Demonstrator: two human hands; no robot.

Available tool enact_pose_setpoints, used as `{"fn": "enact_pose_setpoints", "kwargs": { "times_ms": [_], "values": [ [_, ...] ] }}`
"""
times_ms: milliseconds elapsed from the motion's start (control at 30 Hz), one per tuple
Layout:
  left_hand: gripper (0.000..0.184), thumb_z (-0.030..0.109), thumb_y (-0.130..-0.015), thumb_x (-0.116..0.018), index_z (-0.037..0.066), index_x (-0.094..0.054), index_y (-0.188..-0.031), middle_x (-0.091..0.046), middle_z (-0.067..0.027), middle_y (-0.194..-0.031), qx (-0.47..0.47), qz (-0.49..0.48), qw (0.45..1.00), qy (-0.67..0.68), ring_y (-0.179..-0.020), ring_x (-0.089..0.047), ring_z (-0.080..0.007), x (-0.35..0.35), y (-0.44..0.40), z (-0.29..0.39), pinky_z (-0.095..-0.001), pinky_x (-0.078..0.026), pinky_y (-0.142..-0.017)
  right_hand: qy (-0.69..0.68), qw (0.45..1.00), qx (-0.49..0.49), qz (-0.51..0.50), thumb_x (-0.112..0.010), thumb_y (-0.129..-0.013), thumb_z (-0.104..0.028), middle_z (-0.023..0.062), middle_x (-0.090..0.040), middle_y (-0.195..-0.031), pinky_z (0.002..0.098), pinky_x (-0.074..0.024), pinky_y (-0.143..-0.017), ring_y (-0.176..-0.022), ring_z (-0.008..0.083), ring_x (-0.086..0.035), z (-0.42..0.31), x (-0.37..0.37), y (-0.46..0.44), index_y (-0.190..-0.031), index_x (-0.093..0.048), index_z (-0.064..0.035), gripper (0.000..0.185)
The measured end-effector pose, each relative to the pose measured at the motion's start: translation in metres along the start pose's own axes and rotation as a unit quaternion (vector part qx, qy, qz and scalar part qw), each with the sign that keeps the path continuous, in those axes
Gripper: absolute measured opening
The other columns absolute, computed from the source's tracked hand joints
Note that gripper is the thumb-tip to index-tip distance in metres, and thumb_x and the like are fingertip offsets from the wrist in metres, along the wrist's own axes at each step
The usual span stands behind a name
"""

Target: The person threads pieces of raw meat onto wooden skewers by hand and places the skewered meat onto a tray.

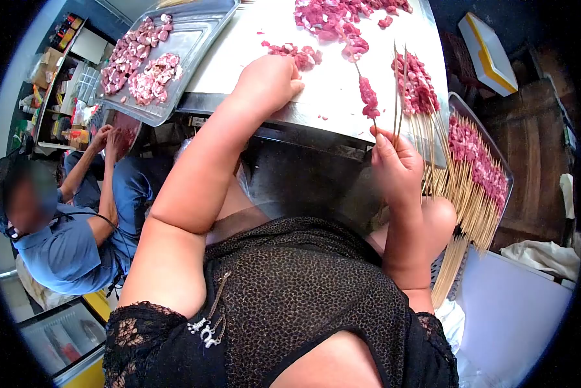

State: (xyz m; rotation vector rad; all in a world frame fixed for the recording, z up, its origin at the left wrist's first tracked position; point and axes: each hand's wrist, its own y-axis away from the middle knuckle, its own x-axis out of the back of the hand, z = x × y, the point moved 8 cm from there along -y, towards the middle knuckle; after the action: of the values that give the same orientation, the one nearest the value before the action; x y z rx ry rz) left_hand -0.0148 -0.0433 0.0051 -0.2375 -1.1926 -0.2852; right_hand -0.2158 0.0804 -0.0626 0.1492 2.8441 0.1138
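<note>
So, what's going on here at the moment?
The right hand holds a skewer partly threaded with meat, plus what look like bare sticks. The left hand is at a small pile of meat pieces on the table, its fingertips hidden. Loaded skewers lie near the table's right edge, and more loaded ones lie beside it. At far left, another person holds both hands close together.
</note>
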Motion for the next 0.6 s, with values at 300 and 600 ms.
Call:
{"fn": "enact_pose_setpoints", "kwargs": {
  "times_ms": [300,600],
  "values": [
    [0.027,0.014,-0.083,-0.060,-0.001,-0.058,-0.105,-0.062,-0.0053,-0.080,0.019,0.022,0.869,0.494,-0.075,-0.062,-0.0118,0.000,-0.008,-0.012,-0.0230,-0.049,-0.064,0.050,0.999,-0.015,-0.015,-0.053,-0.090,-0.008,-0.0037,-0.052,-0.068,0.0159,-0.0332,-0.052,-0.058,0.0025,-0.043,0.001,-0.003,0.005,-0.104,-0.060,0.0040,0.020],
    [0.024,0.010,-0.092,-0.047,-0.004,-0.053,-0.110,-0.062,-0.0177,-0.102,0.001,-0.056,0.667,0.743,-0.092,-0.063,-0.0250,-0.011,-0.015,0.002,-0.0338,-0.051,-0.085,0.154,0.988,0.021,-0.016,-0.054,-0.089,-0.011,-0.0037,-0.052,-0.062,0.0183,-0.0356,-0.050,-0.054,0.0028,-0.044,0.005,-0.012,0.005,-0.101,-0.064,0.0002,0.019]
  ]
}}
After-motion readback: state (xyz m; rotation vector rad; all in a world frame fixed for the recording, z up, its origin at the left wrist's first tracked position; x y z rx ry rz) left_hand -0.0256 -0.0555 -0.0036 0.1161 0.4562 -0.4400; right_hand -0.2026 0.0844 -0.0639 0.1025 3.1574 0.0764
